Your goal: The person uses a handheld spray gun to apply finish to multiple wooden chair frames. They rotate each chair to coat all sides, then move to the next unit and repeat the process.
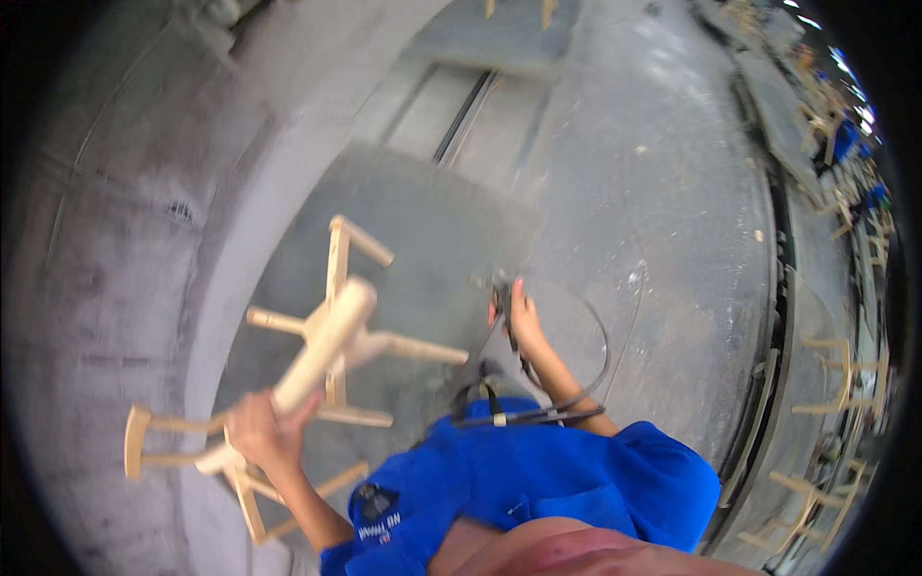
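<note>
My left hand [264, 432] is closed round a thick bar of a pale wooden chair frame [327, 336], tilted up to the right. Slim wooden legs and rails stick out around both ends of the bar. Blur leaves unclear whether they all belong to one frame. In front of my body, my right hand [523, 322] grips a dark air gun [505, 312], its fingers wrapped round the handle. From the gun a thin dark hose [605, 350] loops to the right and back across my waist. The gun's tip is smeared by motion and apart from the wood.
A grey concrete wall [115, 240] runs along the left. Ahead, a dark rail or slot [466, 115] lies in the grey floor [634, 192]. More wooden chair frames [845, 379] stand at the right beyond a long dark edge. People in blue are at the far right.
</note>
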Demonstrator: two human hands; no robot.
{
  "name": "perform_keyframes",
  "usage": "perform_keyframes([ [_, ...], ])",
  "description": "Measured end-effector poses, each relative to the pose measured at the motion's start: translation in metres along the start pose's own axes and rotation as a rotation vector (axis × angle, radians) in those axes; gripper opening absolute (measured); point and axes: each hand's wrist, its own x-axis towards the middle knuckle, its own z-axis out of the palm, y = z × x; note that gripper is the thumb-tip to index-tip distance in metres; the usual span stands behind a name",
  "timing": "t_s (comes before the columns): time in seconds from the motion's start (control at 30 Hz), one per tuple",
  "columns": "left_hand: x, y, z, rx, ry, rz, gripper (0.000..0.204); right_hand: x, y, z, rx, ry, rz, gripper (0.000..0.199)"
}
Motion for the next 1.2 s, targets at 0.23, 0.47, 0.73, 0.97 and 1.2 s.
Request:
perform_keyframes([
  [0.23, 0.129, -0.006, -0.045, 0.149, -0.228, -0.358, 0.057, 0.035, -0.051, 0.046, 0.28, -0.141, -0.034, 0.082],
  [0.47, 0.178, -0.074, -0.002, 0.185, 0.063, -0.196, 0.056, 0.073, -0.018, 0.059, 0.329, -0.01, 0.157, 0.082],
  [0.73, 0.046, -0.177, 0.093, 0.507, 0.139, -0.175, 0.111, 0.043, 0.096, 0.015, 0.211, 0.169, 0.247, 0.079],
  [0.97, -0.266, -0.018, 0.203, -0.792, -0.219, -1.542, 0.059, 0.016, 0.159, -0.045, -0.102, 0.144, 0.228, 0.08],
  [1.2, -0.259, 0.039, 0.196, -0.83, 0.042, -1.521, 0.048, -0.031, 0.174, -0.019, -0.222, -0.039, 0.447, 0.079],
])
